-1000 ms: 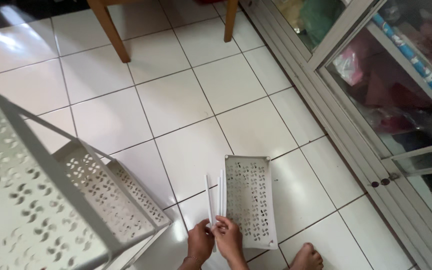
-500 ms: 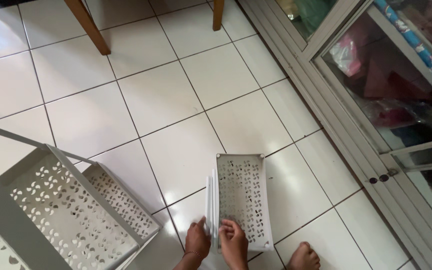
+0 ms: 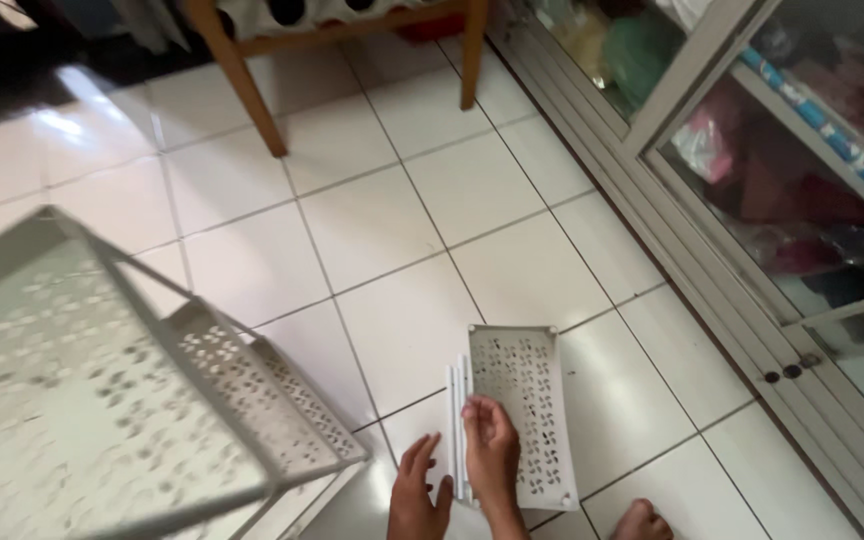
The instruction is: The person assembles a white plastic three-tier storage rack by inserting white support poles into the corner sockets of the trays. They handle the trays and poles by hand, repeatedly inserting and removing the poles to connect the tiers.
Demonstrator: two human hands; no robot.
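A white tiled floor (image 3: 382, 230) is seen; a perforated panel (image 3: 527, 400) and white rods (image 3: 457, 420) are laid at six o'clock.

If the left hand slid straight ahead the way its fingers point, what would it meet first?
Probably the white rods lying beside the perforated panel; the left hand points up the floor, just short of them, though depth is unclear.

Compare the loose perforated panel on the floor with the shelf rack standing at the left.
The loose panel lies flat on the tiled floor; the shelf rack stands assembled, with stacked tiers joined by posts. The panel is a single piece and looks much smaller in view than the rack. The right hand rests on the panel's edge by the white rods; no hand touches the rack. Both are white with the same cut-out pattern.
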